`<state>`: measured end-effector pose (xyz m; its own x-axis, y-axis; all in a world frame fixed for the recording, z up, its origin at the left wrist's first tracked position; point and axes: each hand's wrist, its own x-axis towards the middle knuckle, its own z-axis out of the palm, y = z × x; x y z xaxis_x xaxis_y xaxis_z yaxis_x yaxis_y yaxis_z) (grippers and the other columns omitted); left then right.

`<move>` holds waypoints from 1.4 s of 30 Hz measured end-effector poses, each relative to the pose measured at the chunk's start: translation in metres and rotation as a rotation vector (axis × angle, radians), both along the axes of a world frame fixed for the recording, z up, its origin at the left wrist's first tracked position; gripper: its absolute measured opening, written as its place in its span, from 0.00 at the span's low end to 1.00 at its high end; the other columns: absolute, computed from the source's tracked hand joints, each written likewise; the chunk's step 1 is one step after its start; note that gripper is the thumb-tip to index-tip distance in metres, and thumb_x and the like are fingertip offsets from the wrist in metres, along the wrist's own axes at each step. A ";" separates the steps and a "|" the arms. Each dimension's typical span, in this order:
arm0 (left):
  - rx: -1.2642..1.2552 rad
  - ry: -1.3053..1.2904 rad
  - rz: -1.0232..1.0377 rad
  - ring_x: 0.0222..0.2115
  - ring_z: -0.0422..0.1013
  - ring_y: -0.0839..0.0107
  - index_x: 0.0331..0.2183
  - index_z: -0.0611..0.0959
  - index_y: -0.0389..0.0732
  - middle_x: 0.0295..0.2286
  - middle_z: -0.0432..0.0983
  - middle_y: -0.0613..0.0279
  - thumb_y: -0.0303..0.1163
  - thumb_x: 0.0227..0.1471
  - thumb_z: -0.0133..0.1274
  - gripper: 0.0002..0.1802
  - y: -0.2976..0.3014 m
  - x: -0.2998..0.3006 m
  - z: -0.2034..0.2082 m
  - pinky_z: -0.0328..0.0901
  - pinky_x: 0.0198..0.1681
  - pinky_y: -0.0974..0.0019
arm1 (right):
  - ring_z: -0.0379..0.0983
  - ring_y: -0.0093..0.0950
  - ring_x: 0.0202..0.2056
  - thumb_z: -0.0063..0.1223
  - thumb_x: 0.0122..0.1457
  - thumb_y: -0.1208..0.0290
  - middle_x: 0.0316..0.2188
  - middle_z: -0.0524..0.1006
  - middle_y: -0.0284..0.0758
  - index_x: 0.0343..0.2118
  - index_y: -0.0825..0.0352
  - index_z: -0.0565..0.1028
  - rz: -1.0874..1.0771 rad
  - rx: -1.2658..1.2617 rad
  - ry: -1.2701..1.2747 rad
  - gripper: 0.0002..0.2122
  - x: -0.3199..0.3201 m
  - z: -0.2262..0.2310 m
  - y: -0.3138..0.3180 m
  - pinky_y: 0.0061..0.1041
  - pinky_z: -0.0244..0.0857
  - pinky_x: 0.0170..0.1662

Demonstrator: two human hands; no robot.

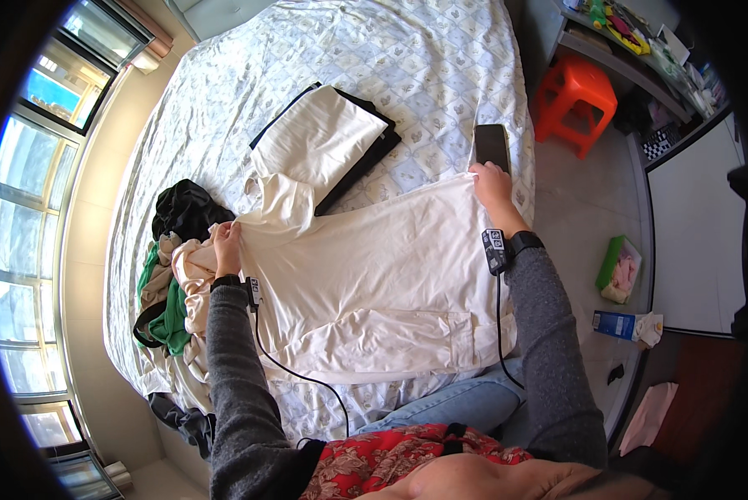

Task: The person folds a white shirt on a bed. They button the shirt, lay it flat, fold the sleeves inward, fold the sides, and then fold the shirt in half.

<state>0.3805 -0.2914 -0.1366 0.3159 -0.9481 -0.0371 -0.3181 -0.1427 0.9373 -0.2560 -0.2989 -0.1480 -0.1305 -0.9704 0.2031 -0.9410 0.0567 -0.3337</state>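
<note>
A white T-shirt lies spread sideways across the bed in front of me, its lower part folded over in wrinkles. My left hand pinches the shirt's edge at the left, below a sleeve and beside the clothes pile. At the far right corner, my right hand is closed on the other end of the shirt. Just beyond those fingers lies a black phone. A folded white garment rests on a folded black one beyond the shirt, and the near sleeve overlaps them.
A heap of loose clothes in green, beige and black lies at the bed's left. The patterned bed sheet surrounds everything. On the floor to the right are a red-orange stool, a green box and a blue box.
</note>
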 end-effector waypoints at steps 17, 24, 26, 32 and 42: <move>-0.041 0.173 -0.120 0.36 0.69 0.82 0.40 0.81 0.33 0.34 0.77 0.69 0.30 0.58 0.53 0.12 0.095 -0.020 0.072 0.62 0.44 0.77 | 0.74 0.32 0.24 0.56 0.54 0.65 0.19 0.76 0.31 0.35 0.55 0.76 -0.076 0.082 -0.411 0.06 -0.011 0.069 0.099 0.31 0.65 0.29; -0.044 0.473 0.053 0.20 0.60 0.85 0.31 0.80 0.39 0.21 0.70 0.73 0.24 0.54 0.49 0.05 0.191 -0.002 0.025 0.56 0.27 0.80 | 0.68 0.24 0.17 0.57 0.54 0.76 0.16 0.71 0.33 0.35 0.62 0.75 -0.083 -0.180 -0.512 0.06 -0.004 0.047 0.239 0.24 0.61 0.22; 0.082 0.441 0.105 0.18 0.63 0.83 0.30 0.79 0.39 0.20 0.72 0.70 0.22 0.54 0.48 0.05 0.204 0.001 0.003 0.56 0.23 0.79 | 0.71 0.30 0.19 0.57 0.53 0.74 0.18 0.73 0.34 0.35 0.59 0.76 -0.149 -0.025 -0.375 0.06 0.001 0.034 0.267 0.29 0.65 0.24; 0.108 0.439 0.131 0.26 0.69 0.79 0.32 0.79 0.35 0.27 0.74 0.67 0.20 0.53 0.48 0.06 0.207 -0.003 -0.016 0.64 0.31 0.77 | 0.70 0.30 0.18 0.56 0.54 0.73 0.16 0.71 0.33 0.35 0.59 0.75 -0.180 0.061 -0.255 0.06 0.009 0.028 0.279 0.28 0.63 0.24; 0.017 0.218 -0.088 0.28 0.65 0.85 0.37 0.80 0.35 0.29 0.73 0.73 0.24 0.54 0.55 0.07 0.217 0.005 0.000 0.60 0.34 0.79 | 0.66 0.23 0.17 0.57 0.53 0.76 0.15 0.69 0.31 0.33 0.62 0.74 -0.161 -0.222 -0.321 0.06 0.015 0.057 0.298 0.24 0.61 0.23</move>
<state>0.3851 -0.0743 -0.1364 0.2152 -0.9702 -0.1113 -0.1207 -0.1395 0.9828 -0.2411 -0.0005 -0.0912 -0.3675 -0.8696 0.3297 -0.7724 0.0879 -0.6291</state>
